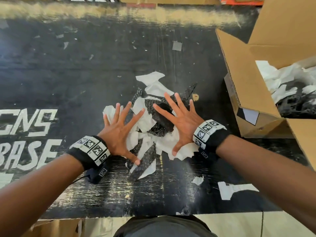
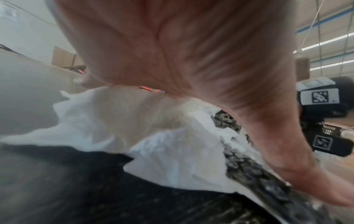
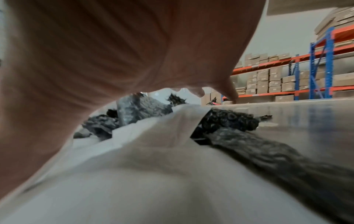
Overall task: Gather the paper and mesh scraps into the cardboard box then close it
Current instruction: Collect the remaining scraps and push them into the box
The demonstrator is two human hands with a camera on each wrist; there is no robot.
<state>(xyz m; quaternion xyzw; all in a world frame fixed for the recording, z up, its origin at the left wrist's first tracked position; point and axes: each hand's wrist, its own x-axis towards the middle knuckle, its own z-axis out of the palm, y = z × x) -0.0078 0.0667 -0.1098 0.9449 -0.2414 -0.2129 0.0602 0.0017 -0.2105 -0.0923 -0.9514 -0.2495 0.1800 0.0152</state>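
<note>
My left hand (image 1: 119, 132) and right hand (image 1: 182, 129) are spread flat, fingers splayed, over the paper and mesh scraps (image 1: 150, 127), gripping nothing. The cardboard box (image 1: 246, 93) stands open to my right. Risk: loose edge pieces may slip out when I scoop.

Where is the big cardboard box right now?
In the head view the cardboard box sits at the right edge of the black table, flaps open, beside the right hand and the scrap pile.
</note>
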